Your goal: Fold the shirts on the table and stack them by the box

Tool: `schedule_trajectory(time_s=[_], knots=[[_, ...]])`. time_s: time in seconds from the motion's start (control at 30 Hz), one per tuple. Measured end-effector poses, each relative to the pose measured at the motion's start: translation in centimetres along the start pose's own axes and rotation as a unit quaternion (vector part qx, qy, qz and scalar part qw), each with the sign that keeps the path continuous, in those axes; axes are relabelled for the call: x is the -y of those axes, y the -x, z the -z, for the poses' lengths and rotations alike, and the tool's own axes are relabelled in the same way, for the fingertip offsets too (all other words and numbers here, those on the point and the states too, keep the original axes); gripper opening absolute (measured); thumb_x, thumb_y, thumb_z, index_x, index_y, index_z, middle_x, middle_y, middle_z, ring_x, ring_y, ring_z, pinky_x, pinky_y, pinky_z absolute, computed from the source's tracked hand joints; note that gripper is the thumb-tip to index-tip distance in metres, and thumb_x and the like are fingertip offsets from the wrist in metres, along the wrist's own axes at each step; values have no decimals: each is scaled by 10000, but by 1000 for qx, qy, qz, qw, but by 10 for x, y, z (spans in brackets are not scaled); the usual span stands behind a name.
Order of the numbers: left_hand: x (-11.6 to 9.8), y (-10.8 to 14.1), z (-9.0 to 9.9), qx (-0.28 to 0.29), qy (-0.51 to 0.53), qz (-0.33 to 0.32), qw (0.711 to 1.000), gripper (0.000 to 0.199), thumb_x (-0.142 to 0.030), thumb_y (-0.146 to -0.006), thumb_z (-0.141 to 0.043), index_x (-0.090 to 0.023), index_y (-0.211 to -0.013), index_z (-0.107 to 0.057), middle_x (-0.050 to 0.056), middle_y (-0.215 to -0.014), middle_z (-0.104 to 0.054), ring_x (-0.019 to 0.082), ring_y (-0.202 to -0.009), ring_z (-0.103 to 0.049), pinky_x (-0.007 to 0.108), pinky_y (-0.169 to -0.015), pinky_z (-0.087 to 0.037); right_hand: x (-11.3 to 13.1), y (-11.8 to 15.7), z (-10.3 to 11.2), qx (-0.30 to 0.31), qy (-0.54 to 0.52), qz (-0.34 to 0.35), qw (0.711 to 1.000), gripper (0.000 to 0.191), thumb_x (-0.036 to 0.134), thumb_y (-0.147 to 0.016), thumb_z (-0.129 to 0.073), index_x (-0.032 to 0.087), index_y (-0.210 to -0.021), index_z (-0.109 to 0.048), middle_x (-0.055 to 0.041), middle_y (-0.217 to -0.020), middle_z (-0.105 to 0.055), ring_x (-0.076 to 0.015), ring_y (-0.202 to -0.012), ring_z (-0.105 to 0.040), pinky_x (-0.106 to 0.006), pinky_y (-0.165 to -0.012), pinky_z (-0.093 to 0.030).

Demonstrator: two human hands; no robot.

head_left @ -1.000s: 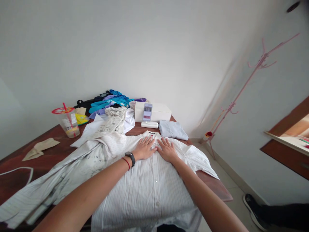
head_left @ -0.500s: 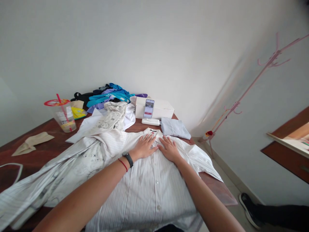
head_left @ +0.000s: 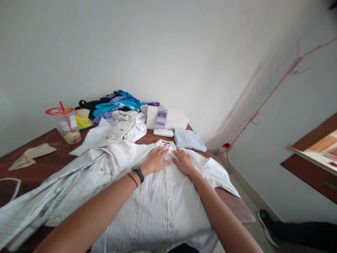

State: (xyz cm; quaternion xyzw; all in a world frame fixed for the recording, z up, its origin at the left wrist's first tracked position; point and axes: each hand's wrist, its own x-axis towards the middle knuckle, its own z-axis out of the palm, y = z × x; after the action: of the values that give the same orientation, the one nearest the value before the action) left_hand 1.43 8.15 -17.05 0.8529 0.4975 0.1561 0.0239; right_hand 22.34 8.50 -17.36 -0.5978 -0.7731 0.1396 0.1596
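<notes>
A white striped button-up shirt (head_left: 155, 207) lies front side up on the dark wooden table (head_left: 237, 205), its collar pointing away from me. My left hand (head_left: 156, 160) rests flat on the shirt just below the collar, fingers spread. My right hand (head_left: 184, 161) lies flat on the other side of the button line, also with fingers apart. Both palms touch the cloth without gripping it. One sleeve spreads to the right, near the table's edge. To the left, a pale printed garment (head_left: 86, 182) lies partly under striped cloth.
A plastic cup (head_left: 68, 128) with a straw stands at left, near a beige cloth scrap (head_left: 31, 154). Behind are piled clothes (head_left: 118, 105), a white box (head_left: 176, 119), a phone (head_left: 161, 118) and folded grey cloth (head_left: 189, 140). A pink coat rack (head_left: 271, 93) and a person's shoe (head_left: 267, 225) are at right.
The view has shifted slightly, so everything sits a little further left. Both hands remain flat on the shirt in the same place.
</notes>
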Motion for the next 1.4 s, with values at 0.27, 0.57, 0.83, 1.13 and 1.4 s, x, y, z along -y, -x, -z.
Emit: schedule_trajectory(time_s=[0.27, 0.57, 0.83, 1.13, 1.4], knots=[[1, 0, 2, 4, 7, -1, 1000, 645, -564, -1006, -429, -222, -1552, -395, 131, -1634, -338, 356, -1499, -305, 577, -1190, -264, 0, 1, 8, -17, -75, 5, 997, 461, 414, -983, -522, 233, -1400, -596, -99, -1603, -402, -302, -1518, -287, -562, -1215, -217], [3, -1, 3, 34, 33, 14, 999, 672, -570, -997, -410, -207, -1561, -374, 135, -1654, -292, 355, -1522, -248, 569, -1209, -210, -47, 121, 79, -110, -356, -130, 919, 546, 548, -828, -696, 166, -1219, -689, -95, -896, -772, -259, -862, -731, -430, -848, -572], [7, -3, -1, 34, 50, 12, 998, 683, -557, -993, -419, -188, -1566, -368, 157, -1647, -299, 367, -1525, -235, 582, -1207, -189, -57, 240, 71, -133, -744, -255, 603, 549, 423, -803, -767, 239, -1298, -619, -138, -1364, -651, -305, -1250, -631, -456, -974, -555], [6, -2, 2, 45, 52, 11, 998, 691, -554, -995, -418, -191, -1579, -343, 152, -1658, -271, 361, -1532, -216, 584, -1213, -185, -72, 214, 65, -183, -781, -263, 536, 376, 273, -849, -655, 237, -1212, -565, -143, -1337, -645, -300, -1218, -657, -489, -978, -565], [3, 0, 5, 45, 47, 14, 998, 689, -556, -993, -423, -187, -1571, -355, 154, -1655, -280, 360, -1525, -235, 587, -1212, -189, -85, 183, 73, -236, -793, -257, 500, 344, 150, -819, -612, 254, -1137, -533, -91, -1167, -641, -241, -1045, -717, -401, -810, -639]])
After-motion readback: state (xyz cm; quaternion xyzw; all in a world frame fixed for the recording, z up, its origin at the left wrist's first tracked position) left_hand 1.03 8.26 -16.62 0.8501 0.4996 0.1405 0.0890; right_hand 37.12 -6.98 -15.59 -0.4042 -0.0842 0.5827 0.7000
